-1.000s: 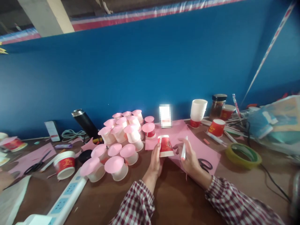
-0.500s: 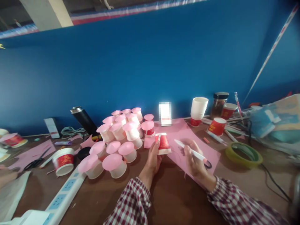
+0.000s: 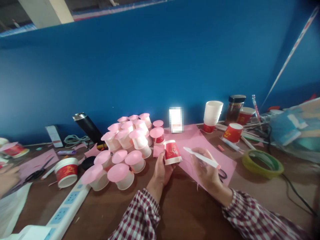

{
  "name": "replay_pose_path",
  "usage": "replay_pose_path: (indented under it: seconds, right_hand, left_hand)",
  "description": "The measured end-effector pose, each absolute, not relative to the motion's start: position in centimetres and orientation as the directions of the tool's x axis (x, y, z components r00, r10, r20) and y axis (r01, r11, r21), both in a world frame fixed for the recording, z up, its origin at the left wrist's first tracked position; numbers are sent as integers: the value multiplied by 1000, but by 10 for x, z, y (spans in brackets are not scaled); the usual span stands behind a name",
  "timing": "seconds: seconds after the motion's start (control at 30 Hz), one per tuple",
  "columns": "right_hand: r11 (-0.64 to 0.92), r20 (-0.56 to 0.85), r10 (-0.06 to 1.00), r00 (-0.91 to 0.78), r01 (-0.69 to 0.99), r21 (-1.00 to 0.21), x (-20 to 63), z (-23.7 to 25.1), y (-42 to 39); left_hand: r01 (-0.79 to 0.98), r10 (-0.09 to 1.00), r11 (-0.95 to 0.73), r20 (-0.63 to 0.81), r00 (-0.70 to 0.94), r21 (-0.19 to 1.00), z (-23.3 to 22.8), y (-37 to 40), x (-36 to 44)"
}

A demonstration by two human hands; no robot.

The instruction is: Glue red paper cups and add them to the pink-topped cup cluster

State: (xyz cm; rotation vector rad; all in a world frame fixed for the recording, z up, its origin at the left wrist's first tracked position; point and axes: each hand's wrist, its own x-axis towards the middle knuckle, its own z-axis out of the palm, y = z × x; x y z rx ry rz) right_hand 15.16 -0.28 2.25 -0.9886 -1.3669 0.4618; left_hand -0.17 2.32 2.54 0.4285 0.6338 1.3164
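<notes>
Wrapped around a red and white paper cup (image 3: 172, 152), my left hand (image 3: 161, 171) holds it tilted above the table. My right hand (image 3: 206, 171) grips a white marker (image 3: 203, 159), its tip pointing toward the cup and apart from it. Beneath both hands lies a pink paper sheet (image 3: 200, 140). Dark scissor handles (image 3: 222, 174) show partly behind my right hand. Left of my left hand stand several white paper cups topped with pink paper discs (image 3: 120, 172), and two red cups with pink discs (image 3: 157, 133) are just behind the held cup.
A power strip (image 3: 63, 206) runs along the left front. Stacked white cups (image 3: 212, 115), a dark-lidded jar (image 3: 235, 108), a red cup (image 3: 232, 133) and a yellow-green tape roll (image 3: 262, 163) stand at right. A black flask (image 3: 87, 126) leans at left. Another person's hand (image 3: 8, 178) is at far left.
The held cup has turned, so its gold print now faces me instead of the white strip. The marker has swung slightly in my right hand. The other person's hand has moved further into view.
</notes>
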Motion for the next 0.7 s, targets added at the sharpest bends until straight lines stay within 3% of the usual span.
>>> replay_pose_path:
  seconds: [0.33, 0.5, 0.7]
  right_hand:
    - [500, 554, 790, 262, 246, -830, 154, 17, -1]
    - [496, 568, 774, 281, 291, -818, 154, 19, 0]
    - [501, 580, 778, 242, 319, -805, 153, 19, -2]
  left_hand:
    - [-807, 907, 421, -213, 364, 414, 28, 22, -14]
    - [-777, 900, 436, -200, 387, 455, 28, 21, -13]
    - [-738, 930, 369, -215, 299, 565, 28, 21, -7]
